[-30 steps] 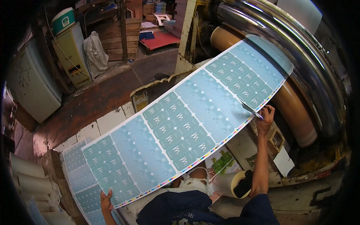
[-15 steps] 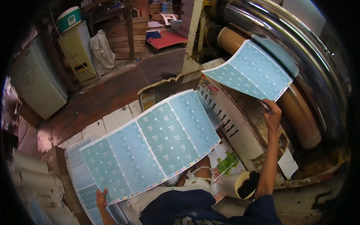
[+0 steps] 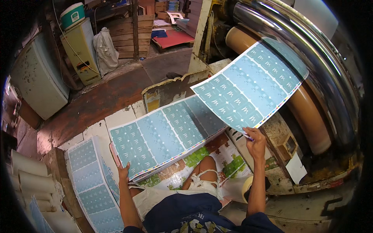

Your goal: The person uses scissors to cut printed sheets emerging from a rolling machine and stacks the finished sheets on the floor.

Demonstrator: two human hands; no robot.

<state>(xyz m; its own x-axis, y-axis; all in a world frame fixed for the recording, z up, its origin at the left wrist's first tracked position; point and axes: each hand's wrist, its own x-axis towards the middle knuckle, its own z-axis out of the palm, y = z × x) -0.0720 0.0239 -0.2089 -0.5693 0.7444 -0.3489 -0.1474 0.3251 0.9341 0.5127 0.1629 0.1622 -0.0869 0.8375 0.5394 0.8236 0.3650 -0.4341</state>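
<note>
A printed sheet (image 3: 248, 87) in teal and pale blue bands hangs out from the machine's rollers. My right hand (image 3: 255, 141) pinches its near corner; a small purple thing shows at those fingers, too small to name. Below, another printed sheet (image 3: 159, 134) of the same pattern lies on top of a stack, partly shaded by the hanging one. My left hand (image 3: 123, 171) is closed on that sheet's near left corner, thumb along the edge.
A steel roller (image 3: 287, 39) and a brown roller (image 3: 311, 116) stand at the right. Another pile of printed sheets (image 3: 91, 182) lies at the left. A yellow-rimmed roll (image 3: 246, 188) is beside my right forearm. Paper rolls (image 3: 33, 163) lie far left.
My left hand has brought its sheet rightward and down onto the stack. My right hand has moved down and toward me, drawing more of the other sheet out from the rollers.
</note>
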